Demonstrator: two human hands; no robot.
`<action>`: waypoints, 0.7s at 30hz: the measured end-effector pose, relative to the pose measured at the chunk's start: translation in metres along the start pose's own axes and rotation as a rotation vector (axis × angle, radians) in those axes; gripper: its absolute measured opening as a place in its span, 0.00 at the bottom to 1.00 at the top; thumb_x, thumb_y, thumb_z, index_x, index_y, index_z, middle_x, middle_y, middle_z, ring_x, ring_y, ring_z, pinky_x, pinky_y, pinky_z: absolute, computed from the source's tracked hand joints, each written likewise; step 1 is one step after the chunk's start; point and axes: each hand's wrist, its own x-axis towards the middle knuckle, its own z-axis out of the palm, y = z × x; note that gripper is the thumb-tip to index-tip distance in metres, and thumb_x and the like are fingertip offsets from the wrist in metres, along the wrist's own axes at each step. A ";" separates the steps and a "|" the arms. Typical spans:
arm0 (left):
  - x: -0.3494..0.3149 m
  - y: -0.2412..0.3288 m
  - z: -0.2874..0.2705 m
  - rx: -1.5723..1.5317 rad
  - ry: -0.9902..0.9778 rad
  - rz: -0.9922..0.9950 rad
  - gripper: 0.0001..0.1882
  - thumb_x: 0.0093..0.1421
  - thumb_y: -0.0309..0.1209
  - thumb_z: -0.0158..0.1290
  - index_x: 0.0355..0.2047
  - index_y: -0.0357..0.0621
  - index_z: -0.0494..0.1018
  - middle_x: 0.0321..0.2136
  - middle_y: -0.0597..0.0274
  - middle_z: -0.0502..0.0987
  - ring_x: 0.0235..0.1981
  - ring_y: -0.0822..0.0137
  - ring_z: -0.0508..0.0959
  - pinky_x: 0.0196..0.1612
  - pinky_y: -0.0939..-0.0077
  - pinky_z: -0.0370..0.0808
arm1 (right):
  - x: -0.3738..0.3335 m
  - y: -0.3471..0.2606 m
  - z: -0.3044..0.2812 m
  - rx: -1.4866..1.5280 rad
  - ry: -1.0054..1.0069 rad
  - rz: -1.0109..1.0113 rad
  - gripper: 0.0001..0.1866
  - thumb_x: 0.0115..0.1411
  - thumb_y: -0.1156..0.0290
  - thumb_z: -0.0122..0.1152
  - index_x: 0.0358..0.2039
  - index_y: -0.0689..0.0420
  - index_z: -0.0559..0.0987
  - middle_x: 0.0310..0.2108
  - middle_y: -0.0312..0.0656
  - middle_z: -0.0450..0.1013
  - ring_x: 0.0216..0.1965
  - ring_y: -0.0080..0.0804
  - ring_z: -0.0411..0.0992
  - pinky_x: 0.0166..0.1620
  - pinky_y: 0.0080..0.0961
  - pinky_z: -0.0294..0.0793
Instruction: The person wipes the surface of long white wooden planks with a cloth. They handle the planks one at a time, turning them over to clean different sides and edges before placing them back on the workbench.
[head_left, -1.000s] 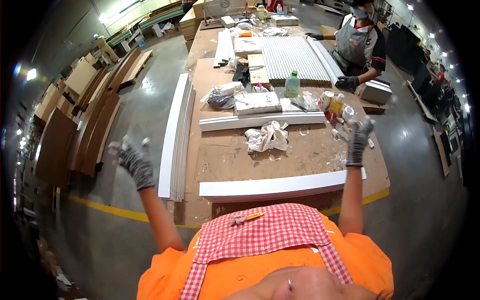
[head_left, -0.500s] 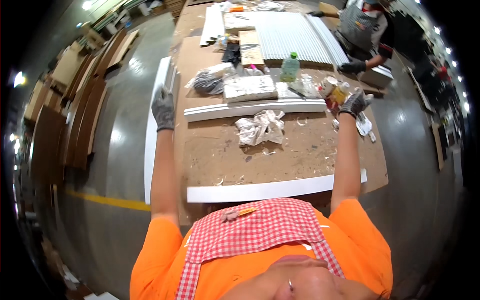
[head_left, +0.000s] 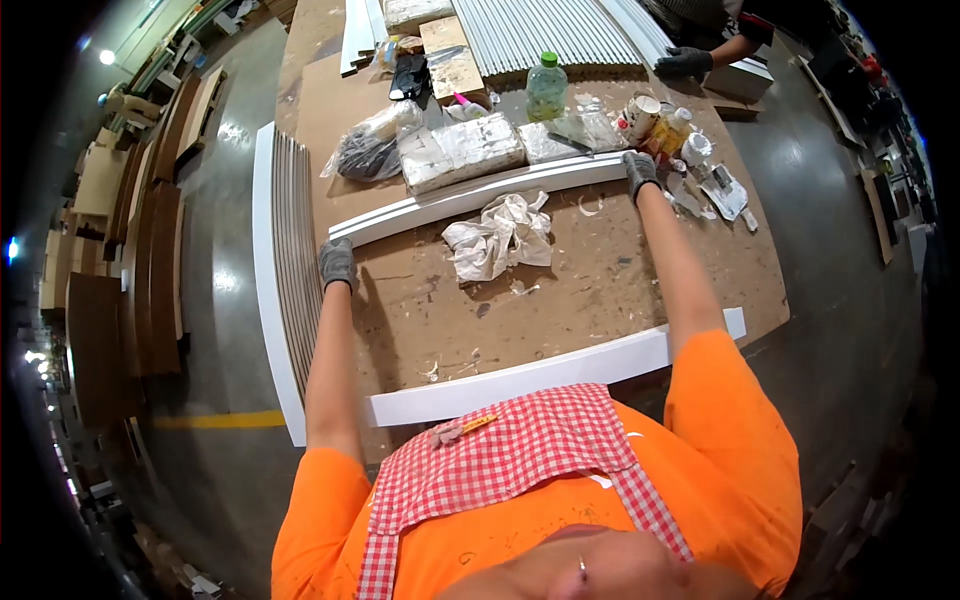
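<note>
A long white grooved strip point(head_left: 480, 198) lies across the table, perhaps several strips side by side. My left hand point(head_left: 338, 262), in a grey glove, is closed at its left end. My right hand point(head_left: 641, 175), gloved alike, grips the right end, its fingers partly hidden. Just in front of the strip lies a crumpled whitish cloth point(head_left: 500, 238). Another white strip point(head_left: 540, 372) runs along the table's near edge, below my arms. To the left of my left forearm stands a stack of long white-edged strips point(head_left: 290, 250).
Behind the strip sit white-smeared blocks point(head_left: 462, 152), a plastic bag point(head_left: 375, 142) and a green-capped bottle point(head_left: 547, 88). A cup point(head_left: 640, 115) and amber bottle point(head_left: 668, 132) crowd the right side. Beyond, a co-worker's gloved hand point(head_left: 685, 62) rests by ribbed white panels point(head_left: 540, 40).
My left hand has moved from the left stack to the grooved strip's left end. My right hand has come inward from near the bottles to its right end. The view has shifted.
</note>
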 end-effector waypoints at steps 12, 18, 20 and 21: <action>-0.189 0.074 -0.083 -0.539 0.349 0.254 0.18 0.56 0.36 0.61 0.37 0.40 0.65 0.30 0.66 0.66 0.34 0.72 0.66 0.41 0.77 0.67 | -0.037 0.025 -0.066 -0.222 -0.006 -0.255 0.33 0.55 0.44 0.53 0.45 0.64 0.72 0.41 0.57 0.71 0.44 0.50 0.69 0.45 0.37 0.67; -0.277 0.045 -0.088 -0.663 0.317 0.121 0.16 0.60 0.37 0.57 0.41 0.40 0.68 0.34 0.65 0.69 0.36 0.73 0.69 0.39 0.77 0.72 | -0.090 0.012 -0.111 -0.603 -0.216 -0.284 0.38 0.58 0.43 0.47 0.58 0.62 0.63 0.57 0.56 0.62 0.59 0.49 0.61 0.58 0.37 0.61; -0.296 0.039 -0.091 -0.691 0.261 0.008 0.17 0.59 0.39 0.56 0.43 0.40 0.72 0.36 0.65 0.71 0.37 0.72 0.71 0.35 0.77 0.76 | -0.105 -0.001 -0.118 -0.761 -0.359 -0.272 0.39 0.59 0.43 0.46 0.61 0.60 0.61 0.60 0.54 0.59 0.62 0.47 0.57 0.61 0.35 0.57; -0.298 0.030 -0.091 -0.663 0.245 0.021 0.18 0.58 0.40 0.57 0.43 0.40 0.74 0.34 0.65 0.73 0.34 0.73 0.73 0.28 0.79 0.77 | -0.102 0.010 -0.121 -0.793 -0.387 -0.289 0.37 0.58 0.45 0.47 0.61 0.58 0.61 0.60 0.53 0.60 0.61 0.47 0.57 0.62 0.35 0.55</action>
